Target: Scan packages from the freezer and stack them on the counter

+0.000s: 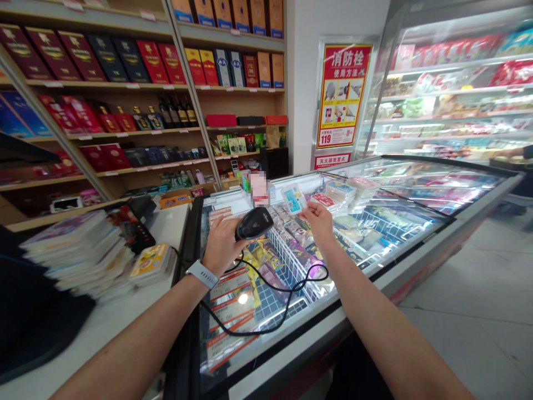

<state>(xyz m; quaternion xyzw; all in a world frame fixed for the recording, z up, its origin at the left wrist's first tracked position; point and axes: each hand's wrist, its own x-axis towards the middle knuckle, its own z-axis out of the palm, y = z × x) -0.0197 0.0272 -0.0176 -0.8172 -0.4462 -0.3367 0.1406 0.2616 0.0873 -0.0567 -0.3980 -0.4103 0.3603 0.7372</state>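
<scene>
My left hand [224, 243] is wrapped round a black corded barcode scanner [255, 223], its head tilted toward the right. A black cable [266, 332] runs from it in loops over the freezer's glass top. In my right hand [318, 219] a small white card or packet with blue print [293, 199] is pinched at its lower right edge, in front of the scanner's head. Stacks of similar flat packets [339, 194] lie on the glass just beyond my right hand.
Beneath the glass of the chest freezer [245, 383], wire baskets hold wrapped goods. A counter [166, 225] at left carries a tall pile of flat packs [79, 255] and a yellow stack [152, 261]. Shelves of boxes [154, 61] stand behind; a lit display fridge [449, 83] is at right, with a person's arm [514, 153].
</scene>
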